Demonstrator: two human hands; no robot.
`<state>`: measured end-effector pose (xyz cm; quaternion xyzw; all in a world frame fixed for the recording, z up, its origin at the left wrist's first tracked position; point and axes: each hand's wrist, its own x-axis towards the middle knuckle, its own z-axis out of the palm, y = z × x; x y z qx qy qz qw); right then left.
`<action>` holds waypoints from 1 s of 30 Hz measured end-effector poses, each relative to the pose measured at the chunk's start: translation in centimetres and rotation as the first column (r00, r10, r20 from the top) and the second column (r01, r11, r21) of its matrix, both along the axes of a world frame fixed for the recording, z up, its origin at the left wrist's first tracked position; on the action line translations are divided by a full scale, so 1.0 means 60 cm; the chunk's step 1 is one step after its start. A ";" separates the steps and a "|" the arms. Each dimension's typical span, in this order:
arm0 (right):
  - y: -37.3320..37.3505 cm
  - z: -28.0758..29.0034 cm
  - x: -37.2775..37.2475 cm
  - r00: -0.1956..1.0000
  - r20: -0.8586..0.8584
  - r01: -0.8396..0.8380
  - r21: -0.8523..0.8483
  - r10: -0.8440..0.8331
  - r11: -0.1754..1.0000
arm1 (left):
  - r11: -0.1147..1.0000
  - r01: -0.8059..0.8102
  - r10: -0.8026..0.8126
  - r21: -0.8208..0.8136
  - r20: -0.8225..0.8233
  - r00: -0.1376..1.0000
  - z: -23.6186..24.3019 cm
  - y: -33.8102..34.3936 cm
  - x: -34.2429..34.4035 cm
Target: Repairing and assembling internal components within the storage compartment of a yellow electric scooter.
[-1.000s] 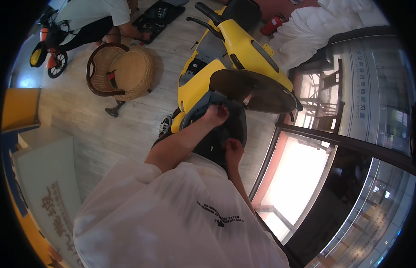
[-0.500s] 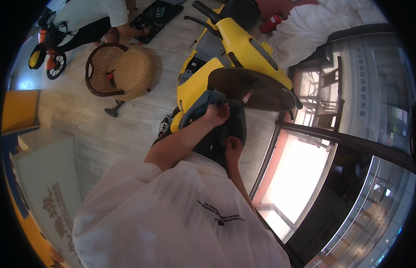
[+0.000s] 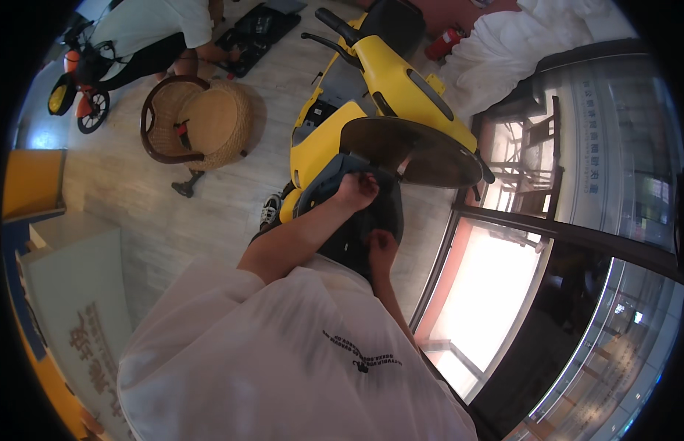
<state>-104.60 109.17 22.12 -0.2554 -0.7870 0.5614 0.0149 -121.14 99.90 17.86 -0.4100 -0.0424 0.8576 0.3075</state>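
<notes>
A yellow scooter stands in front of me, with a round dark brown panel on its front. My left hand is just below that panel, over the dark plastic part at the scooter's lower front, its fingers curled in. Lower and to the right, my right hand is also closed, held over the dark area near my lap. What either hand holds, if anything, is too small or hidden to make out.
A wicker chair with a dark wooden rim stands to the left. Beyond it a person bends near an open black tool case and an orange bike. A red fire extinguisher and white cloth are at the back right; glass panes line the right.
The view has shifted very slightly. My left hand sits a touch lower against the scooter; both hands stay closed in nearly the same places.
</notes>
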 end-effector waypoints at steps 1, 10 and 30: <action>0.000 0.000 0.001 1.000 0.015 0.001 0.004 -0.001 1.000 | 0.996 -0.031 0.029 0.088 0.014 0.999 -0.007 -0.002 -0.002; 0.000 -0.007 0.000 0.999 -0.015 0.030 0.016 -0.030 0.999 | 0.998 -0.011 0.002 0.066 0.126 0.992 -0.003 -0.005 -0.021; 0.010 -0.005 0.006 0.999 -0.044 0.010 0.061 -0.007 0.998 | 0.990 0.006 -0.004 0.143 -0.016 1.000 -0.011 0.003 -0.004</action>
